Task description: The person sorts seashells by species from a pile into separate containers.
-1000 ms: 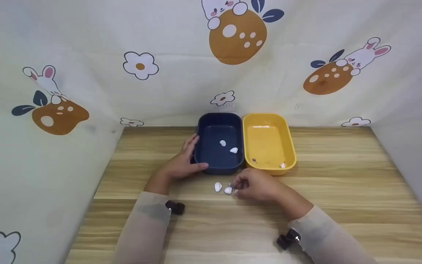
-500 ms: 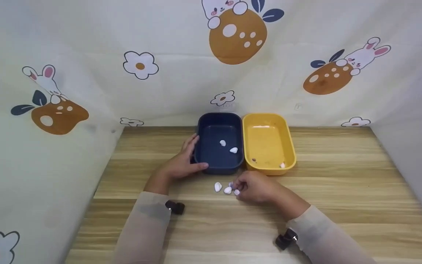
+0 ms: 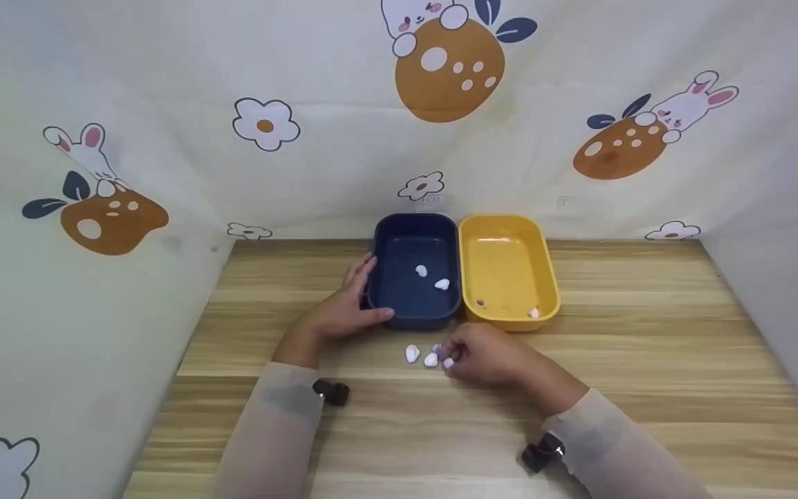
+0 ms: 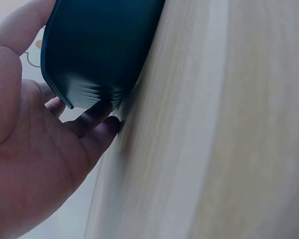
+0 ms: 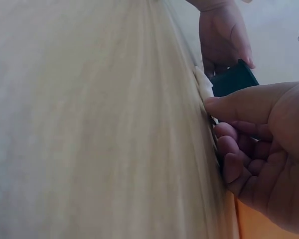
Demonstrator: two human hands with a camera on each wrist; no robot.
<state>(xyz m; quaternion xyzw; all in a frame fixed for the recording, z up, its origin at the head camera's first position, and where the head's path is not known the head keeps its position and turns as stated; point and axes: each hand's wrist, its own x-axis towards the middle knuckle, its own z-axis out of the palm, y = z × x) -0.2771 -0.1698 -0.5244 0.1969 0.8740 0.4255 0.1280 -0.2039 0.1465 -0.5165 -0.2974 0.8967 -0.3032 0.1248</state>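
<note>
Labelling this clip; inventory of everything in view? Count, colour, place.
Navy bin: 1, dark blue, on table
Yellow bin: 1, yellow, right of navy bin
White pieces: 5, white, two in navy bin, three on table
Bluish piece: 1, blue-grey, by right hand
Pale piece: 1, whitish, in yellow bin
Dark piece: 1, brownish, in yellow bin
Printed cloth: count unclear, cream, behind table
Table: 1, brown, under bins
Black devices: 2, black, at sleeves
Sleeves: 2, beige, on forearms
Left hand: 1, gripping navy bin
Right hand: 1, at table pieces

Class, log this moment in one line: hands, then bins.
left hand: grips dark blue bin; right hand: at loose white pieces, hold unclear; dark blue bin: two white pieces; yellow bin: pale piece, dark speck
</note>
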